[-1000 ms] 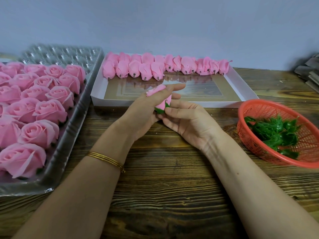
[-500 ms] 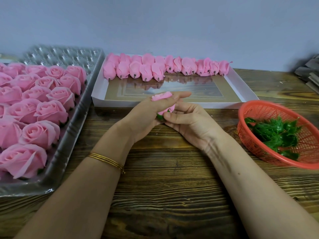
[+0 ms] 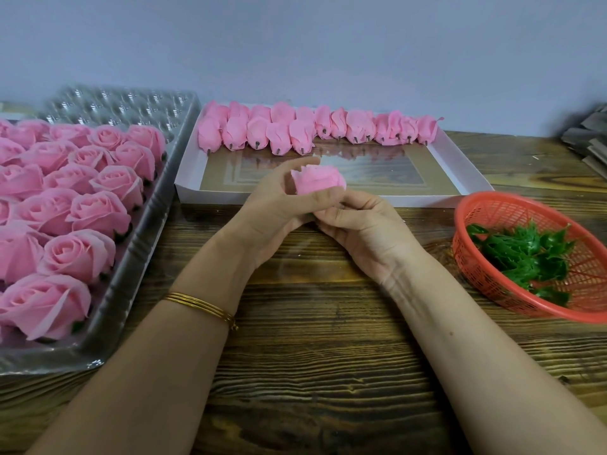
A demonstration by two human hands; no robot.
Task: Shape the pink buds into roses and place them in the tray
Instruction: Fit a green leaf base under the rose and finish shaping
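A dark, grained wooden table (image 3: 328,356) was recorded. A clear plastic tray (image 3: 131,274) was set at its left edge, and a shallow white box (image 3: 210,197) just beside it at the back centre. A red mesh basket (image 3: 476,267) was placed at the right, near the box's front corner. A grey stack (image 3: 588,142), partly cropped, was noted at far right.

1. A single head-worn camera looks forward and down across the desk (image 3: 312,372), with the wall (image 3: 295,44) filling the top of the frame.
2. It is near: the left hand (image 3: 276,211) and right hand (image 3: 364,231) meet mid-frame.
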